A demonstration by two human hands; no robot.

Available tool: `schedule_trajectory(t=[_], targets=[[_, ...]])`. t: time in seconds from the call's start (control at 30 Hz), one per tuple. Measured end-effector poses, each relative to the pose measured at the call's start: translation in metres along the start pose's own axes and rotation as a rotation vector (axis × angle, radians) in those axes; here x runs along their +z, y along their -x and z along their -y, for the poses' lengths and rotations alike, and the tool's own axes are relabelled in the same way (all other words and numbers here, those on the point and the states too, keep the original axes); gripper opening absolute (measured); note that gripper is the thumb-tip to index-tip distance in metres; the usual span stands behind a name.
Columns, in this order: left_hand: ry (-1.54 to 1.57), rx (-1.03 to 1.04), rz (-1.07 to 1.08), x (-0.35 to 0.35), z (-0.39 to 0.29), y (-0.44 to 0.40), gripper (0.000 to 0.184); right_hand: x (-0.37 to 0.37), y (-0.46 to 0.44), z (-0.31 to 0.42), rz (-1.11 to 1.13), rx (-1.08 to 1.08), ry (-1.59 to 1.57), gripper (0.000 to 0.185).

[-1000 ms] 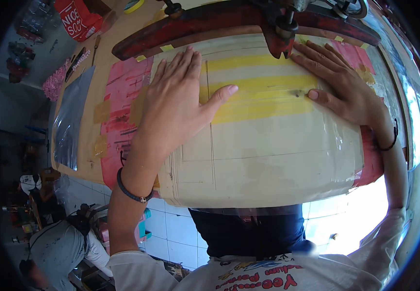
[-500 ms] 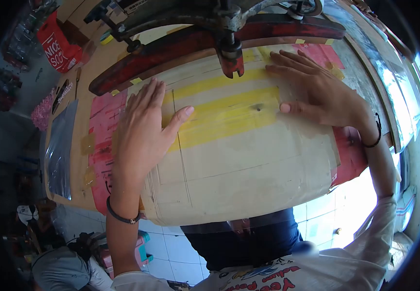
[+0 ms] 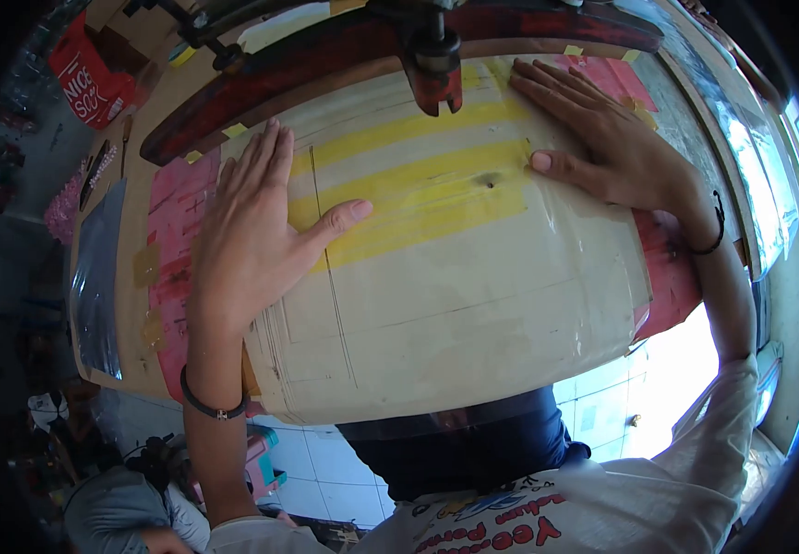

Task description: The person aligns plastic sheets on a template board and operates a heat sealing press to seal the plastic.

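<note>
My left hand lies flat on the left part of a cream sheet, its fingers stretched forward and its thumb over a yellow tape strip. On the sheet's right part rests my right hand, palm down, with its thumb held apart. Yellow strips and thin drawn lines run across the sheet between the hands. Just beyond the fingertips stands a red metal bar with a notched red piece pointing down over the sheet. Pink taped sections flank both sides.
A clear plastic sheet lies at the table's left edge. Behind it are scissors, a pink beaded item and a red bag. Another person is at the lower left. A long strip borders the right side.
The view has shifted, so the bar and sheet appear further left than at first. Both hands stay on the sheet, the left still spread flat.
</note>
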State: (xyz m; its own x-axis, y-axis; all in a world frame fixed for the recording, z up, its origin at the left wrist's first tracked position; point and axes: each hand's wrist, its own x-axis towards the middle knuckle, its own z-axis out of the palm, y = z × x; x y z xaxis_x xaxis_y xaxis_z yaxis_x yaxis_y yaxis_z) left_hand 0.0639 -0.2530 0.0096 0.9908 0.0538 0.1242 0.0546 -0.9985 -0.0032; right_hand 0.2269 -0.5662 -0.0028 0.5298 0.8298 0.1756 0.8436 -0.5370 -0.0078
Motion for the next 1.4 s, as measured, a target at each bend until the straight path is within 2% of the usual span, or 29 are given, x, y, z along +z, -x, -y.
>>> schedule_trajectory(t=[0.17, 0.27, 0.37, 0.47, 0.87, 0.97, 1.07, 1.1, 1.17, 1.27, 1.4], targets=[[0.037, -0.009, -0.06, 0.008, 0.006, -0.005, 0.111, -0.001, 0.0, 0.003, -0.006, 0.031, -0.002, 0.084], [0.059, -0.003, -0.081, 0.004, 0.005, -0.003, 0.112, -0.003, 0.0, 0.002, 0.009, 0.035, -0.001, 0.083], [0.047, -0.003, -0.093, 0.003, 0.005, 0.001, 0.111, 0.0, -0.003, 0.002, -0.027, 0.074, -0.015, 0.082], [0.055, -0.035, -0.023, -0.004, 0.0, 0.003, 0.101, -0.004, -0.003, 0.003, -0.017, 0.069, -0.041, 0.081], [0.066, -0.035, -0.06, 0.004, 0.007, 0.0, 0.1, -0.004, -0.006, 0.006, 0.02, 0.111, -0.119, 0.072], [0.082, -0.025, -0.125, 0.003, 0.005, 0.001, 0.091, -0.004, -0.004, 0.005, 0.008, 0.115, -0.144, 0.069], [0.112, 0.027, -0.213, -0.008, -0.004, 0.008, 0.065, -0.012, 0.003, 0.005, 0.003, 0.055, -0.129, 0.066], [0.103, 0.07, -0.222, -0.014, -0.006, 0.007, 0.057, -0.01, 0.007, 0.004, -0.11, -0.046, -0.046, 0.054], [0.097, 0.145, -0.23, -0.023, -0.009, 0.007, 0.04, -0.025, 0.011, 0.008, -0.103, -0.065, -0.09, 0.045], [0.281, 0.094, -0.142, -0.019, -0.012, 0.006, 0.027, -0.027, 0.012, 0.006, -0.103, -0.088, -0.154, 0.036], [0.298, 0.098, -0.2, -0.016, -0.011, 0.004, 0.021, -0.015, 0.013, 0.001, -0.151, -0.072, -0.117, 0.034]])
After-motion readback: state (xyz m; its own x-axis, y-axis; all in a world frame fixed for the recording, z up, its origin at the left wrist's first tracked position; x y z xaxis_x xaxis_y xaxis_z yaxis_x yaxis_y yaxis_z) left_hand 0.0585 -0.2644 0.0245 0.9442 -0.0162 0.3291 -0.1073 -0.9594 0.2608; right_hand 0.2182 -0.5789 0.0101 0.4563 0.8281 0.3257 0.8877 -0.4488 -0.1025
